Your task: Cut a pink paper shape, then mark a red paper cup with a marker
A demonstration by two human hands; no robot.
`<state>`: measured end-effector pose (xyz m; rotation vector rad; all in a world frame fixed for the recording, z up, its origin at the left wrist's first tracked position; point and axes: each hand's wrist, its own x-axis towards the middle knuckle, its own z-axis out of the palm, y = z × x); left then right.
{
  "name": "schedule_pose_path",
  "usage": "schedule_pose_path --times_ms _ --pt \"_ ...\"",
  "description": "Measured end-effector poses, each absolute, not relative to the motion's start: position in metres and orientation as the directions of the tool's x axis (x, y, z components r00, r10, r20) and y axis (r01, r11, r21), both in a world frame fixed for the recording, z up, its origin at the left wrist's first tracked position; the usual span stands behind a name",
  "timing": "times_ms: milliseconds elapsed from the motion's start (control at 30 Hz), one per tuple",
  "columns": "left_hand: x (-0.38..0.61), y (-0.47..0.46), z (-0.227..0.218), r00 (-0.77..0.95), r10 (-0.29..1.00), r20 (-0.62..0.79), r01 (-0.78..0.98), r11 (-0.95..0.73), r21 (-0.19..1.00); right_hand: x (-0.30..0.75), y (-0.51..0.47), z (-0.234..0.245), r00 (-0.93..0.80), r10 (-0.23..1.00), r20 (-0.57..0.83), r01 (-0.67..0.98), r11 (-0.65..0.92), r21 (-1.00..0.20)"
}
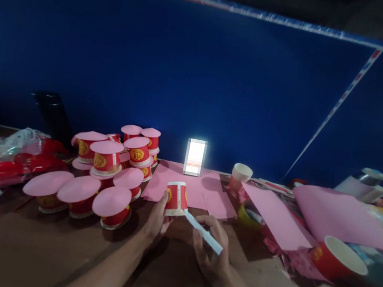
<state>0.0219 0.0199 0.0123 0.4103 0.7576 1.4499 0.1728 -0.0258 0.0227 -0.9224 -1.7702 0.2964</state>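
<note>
and here we are at the near middle of the brown table (159, 286), with the left hand (155, 222) curled snugly around a small red cup (176, 199), thumb on its left side, narrow end up, a white strip running down its side. the right hand (211, 264) comes in from the right, fingers pinched closed on a slim white tool (213, 243), its far tip right at the cup's lower right edge; touching or not, i can't tell. just beyond, a pink sheet (214, 184) lies flat. over on the left, a crowd of pink-topped cups (106, 163), some stacked. far right of the sheet, a pale cup (241, 173); nearer, a yellow ring (244, 215); and further right, a wide red bowl (332, 261) tilts beside pink scraps (310, 266).
</note>
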Motion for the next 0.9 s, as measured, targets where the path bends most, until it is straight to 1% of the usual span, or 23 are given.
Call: schedule_pose_path --times_ms 167,267,333,567,733,900 --pt "0.0213 0.0222 0.0067 -0.030 0.985 -0.172 -0.732 0.096 0.674 0.1735 -0.0256 0.0236 -0.148 0.689 0.709 0.430 0.691 -0.581" --pt "0.0213 0.0226 0.0050 -0.024 0.988 -0.151 -0.727 0.087 0.681 0.1732 -0.0249 0.0235 -0.122 0.708 0.696 0.428 0.670 -0.607" --pt "0.0216 0.0227 0.0050 -0.030 0.987 -0.161 -0.719 0.090 0.689 0.1728 -0.0244 0.0233 -0.124 0.724 0.679 0.426 0.657 -0.622" --pt "0.0222 0.0211 0.0089 -0.054 0.971 -0.235 -0.688 0.134 0.714 0.1725 -0.0224 0.0236 -0.182 0.697 0.694 0.423 0.692 -0.585" --pt "0.0215 0.0190 0.0082 -0.022 0.977 -0.214 -0.630 0.153 0.762 0.1716 -0.0213 0.0228 -0.202 0.690 0.695 0.426 0.701 -0.573" --pt "0.0212 0.0185 0.0048 -0.027 0.977 -0.212 -0.587 0.156 0.794 0.1710 -0.0207 0.0246 -0.188 0.665 0.723 0.444 0.714 -0.541"
